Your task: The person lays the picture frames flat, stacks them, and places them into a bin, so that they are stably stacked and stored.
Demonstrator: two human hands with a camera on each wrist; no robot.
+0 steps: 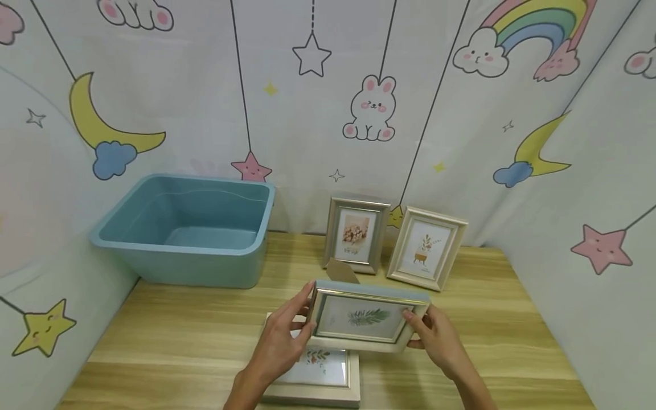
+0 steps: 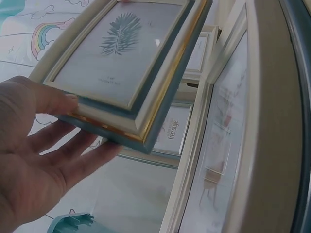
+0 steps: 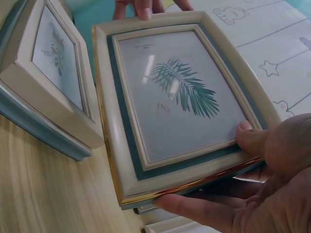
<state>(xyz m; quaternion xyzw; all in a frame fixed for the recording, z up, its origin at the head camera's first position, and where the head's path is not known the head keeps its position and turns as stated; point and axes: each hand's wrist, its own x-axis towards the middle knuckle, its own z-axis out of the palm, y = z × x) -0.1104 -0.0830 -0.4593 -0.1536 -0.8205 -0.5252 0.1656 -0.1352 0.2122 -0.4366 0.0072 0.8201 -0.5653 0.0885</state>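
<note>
A picture frame (image 1: pixel 365 316) with a green leaf print is held above the table, tilted, between both hands. My left hand (image 1: pixel 283 333) grips its left end, thumb on the front and fingers behind, as the left wrist view also shows. The right hand (image 1: pixel 439 340) pinches the opposite end, its thumb (image 3: pixel 252 138) over the front moulding. The frame has cream moulding, a blue-green inner band and a gold edge line. Below lies another cream frame (image 1: pixel 353 380) with a plant print, partly covered by the left hand and the held frame. A brown flap (image 1: pixel 342 270) shows behind the held frame.
Two frames stand at the back of the wooden table (image 1: pixel 179 341): a silvery one (image 1: pixel 384 239) and a cream one (image 1: pixel 451 250). At the back left is a blue plastic bin (image 1: pixel 200 267). A cloth (image 1: pixel 307 114) with cartoon prints hangs behind the table.
</note>
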